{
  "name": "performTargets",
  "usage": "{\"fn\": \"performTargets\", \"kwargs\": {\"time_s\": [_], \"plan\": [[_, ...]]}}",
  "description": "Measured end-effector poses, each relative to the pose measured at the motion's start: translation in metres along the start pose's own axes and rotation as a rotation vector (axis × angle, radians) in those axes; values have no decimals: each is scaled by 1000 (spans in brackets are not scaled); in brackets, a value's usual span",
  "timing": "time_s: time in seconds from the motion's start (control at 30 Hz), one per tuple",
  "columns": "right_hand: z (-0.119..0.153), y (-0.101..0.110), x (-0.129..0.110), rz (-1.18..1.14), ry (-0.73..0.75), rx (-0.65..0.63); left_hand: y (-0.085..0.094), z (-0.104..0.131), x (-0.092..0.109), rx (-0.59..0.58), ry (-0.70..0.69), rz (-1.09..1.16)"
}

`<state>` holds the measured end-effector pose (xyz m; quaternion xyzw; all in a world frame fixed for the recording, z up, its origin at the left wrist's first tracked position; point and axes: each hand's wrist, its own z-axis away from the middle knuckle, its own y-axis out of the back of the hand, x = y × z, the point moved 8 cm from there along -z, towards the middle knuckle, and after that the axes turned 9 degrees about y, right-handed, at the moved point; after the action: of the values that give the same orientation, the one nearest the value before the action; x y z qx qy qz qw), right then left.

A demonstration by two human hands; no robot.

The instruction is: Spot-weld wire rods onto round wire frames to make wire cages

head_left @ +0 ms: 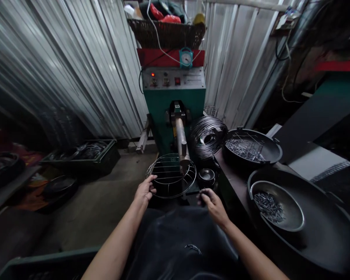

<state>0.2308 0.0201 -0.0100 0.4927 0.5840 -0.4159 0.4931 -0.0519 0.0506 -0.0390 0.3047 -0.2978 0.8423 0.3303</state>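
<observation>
Left hand (146,190) grips left edge of round silver wire rack (169,179); right hand (211,203) curls, contents indiscernible. Corrugated grey metal wall (230,74) stands beyond far edge of brown bench (235,182).

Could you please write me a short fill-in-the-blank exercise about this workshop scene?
1. The person's ____ hand holds the round wire rack.
2. Below its control panel, the front of the machine is coloured ____.
3. In the picture, the wire coil lies to the ____ of the rack.
4. Of the wire coil and the metal bowl, the one holding short metal pieces is the ____.

Missing words: left; green; right; bowl.
</observation>
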Motion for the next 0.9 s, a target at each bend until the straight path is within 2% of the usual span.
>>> {"fn": "performTargets", "kwargs": {"time_s": [0.07, 0.13, 0.2, 0.27, 0.37, 0.47, 0.57, 0.67, 0.9], "plan": [[-18, -23, -11, -120, 29, 6, -4, 8, -2, 6, -17, 64], [-31, -39, -8, -199, 7, 26, -7, 14, -3, 17, -40, 105], [-38, -45, 0, -238, -26, 46, -9, 18, -2, 35, -72, 123], [-42, -43, 3, -265, -22, 89, -10, 21, 1, 57, -102, 127], [-43, -31, -6, -286, 55, 159, -10, 23, 3, 83, -126, 109], [-44, -33, -11, -159, 93, 79, -12, 24, 2, 84, -132, 114], [-44, -41, -4, 69, 102, -37, -12, 26, 1, 102, -159, 128], [-45, -45, 4, 217, 118, -80, -13, 27, 2, 103, -196, 114], [-51, -47, 14, 118, 7, -77, -14, 26, 2, 115, -215, 92]]}}
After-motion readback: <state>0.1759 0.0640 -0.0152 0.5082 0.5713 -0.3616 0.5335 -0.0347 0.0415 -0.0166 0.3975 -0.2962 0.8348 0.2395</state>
